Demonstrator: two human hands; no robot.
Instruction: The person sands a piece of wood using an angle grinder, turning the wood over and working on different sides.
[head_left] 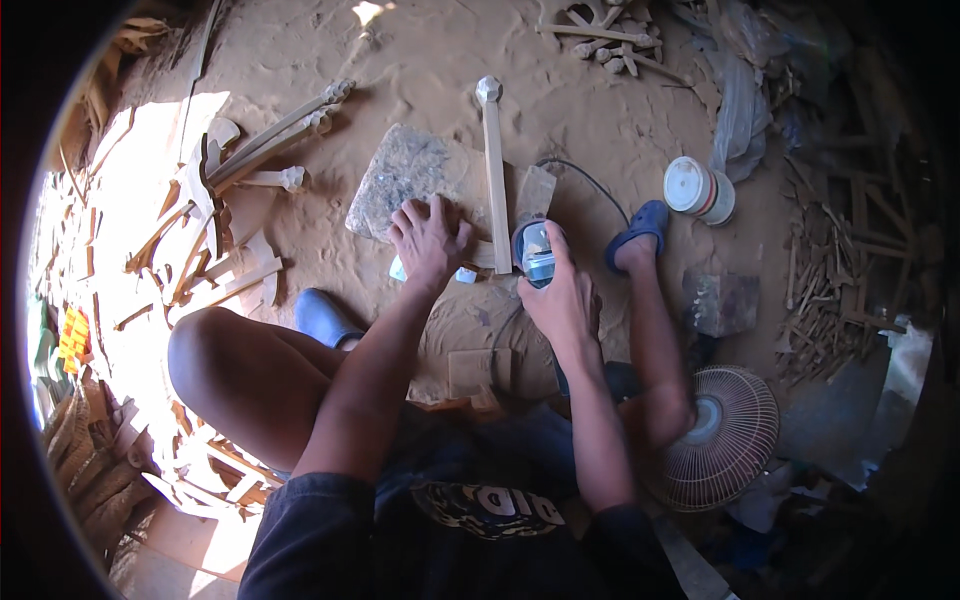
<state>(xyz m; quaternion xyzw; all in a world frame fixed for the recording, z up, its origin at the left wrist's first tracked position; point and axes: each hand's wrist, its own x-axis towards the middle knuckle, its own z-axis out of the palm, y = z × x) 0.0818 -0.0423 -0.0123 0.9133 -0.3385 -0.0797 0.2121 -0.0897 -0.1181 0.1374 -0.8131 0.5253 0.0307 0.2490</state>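
Observation:
My left hand (430, 240) rests at the near edge of a rough grey stone block (405, 175), its fingers bent and spread apart. Just right of it, a pale wooden post (495, 190) with a faceted knob at its far end lies lengthwise on the sandy ground. In my right hand (568, 300) is a rounded, clear and teal object (538, 262) with a dark rim, beside the post's near end; its exact kind is unclear. Small white and light-blue pieces lie by my left wrist. A flat pale piece (536, 192) sits beyond the right hand.
Wooden pieces (215, 200) pile up at left, with more knobbed sticks (610, 40) at the far right. A white-lidded tub (690, 185) stands near my blue clog (640, 232). A black cable (590, 180) curves over the sand. A round fan grille (720, 440) is at lower right.

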